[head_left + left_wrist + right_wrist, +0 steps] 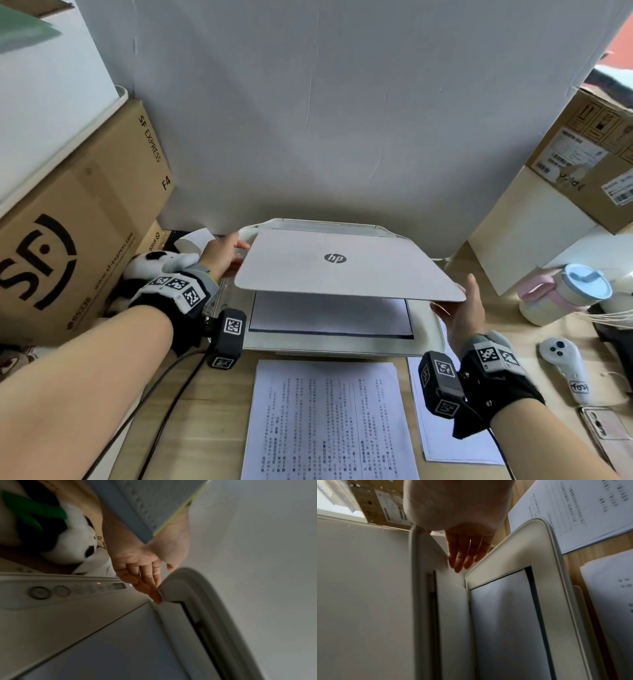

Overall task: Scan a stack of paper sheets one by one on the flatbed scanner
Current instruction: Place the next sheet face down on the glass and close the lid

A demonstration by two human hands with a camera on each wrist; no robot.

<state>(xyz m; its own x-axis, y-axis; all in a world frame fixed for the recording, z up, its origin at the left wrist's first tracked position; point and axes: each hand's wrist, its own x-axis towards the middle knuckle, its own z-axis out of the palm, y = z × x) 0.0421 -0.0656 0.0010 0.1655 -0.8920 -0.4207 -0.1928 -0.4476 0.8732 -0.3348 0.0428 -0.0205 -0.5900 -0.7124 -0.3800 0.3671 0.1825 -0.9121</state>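
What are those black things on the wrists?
The left hand and right hand each wear a black-and-grey wrist strap with black-and-white square code tags. A black camera box, also tagged, sits by each strap, and a black cable trails from the left one. No sleeves; fingers bare.

The lid (342, 277) hides the far part of the sheet (329, 315); the stack (329, 421) is cut by the bottom edge, its text unreadable

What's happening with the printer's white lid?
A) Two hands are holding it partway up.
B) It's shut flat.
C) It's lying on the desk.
A: the left hand and right hand hold opposite sides of the scanner lid, which is raised above a paper sheet on the glass.
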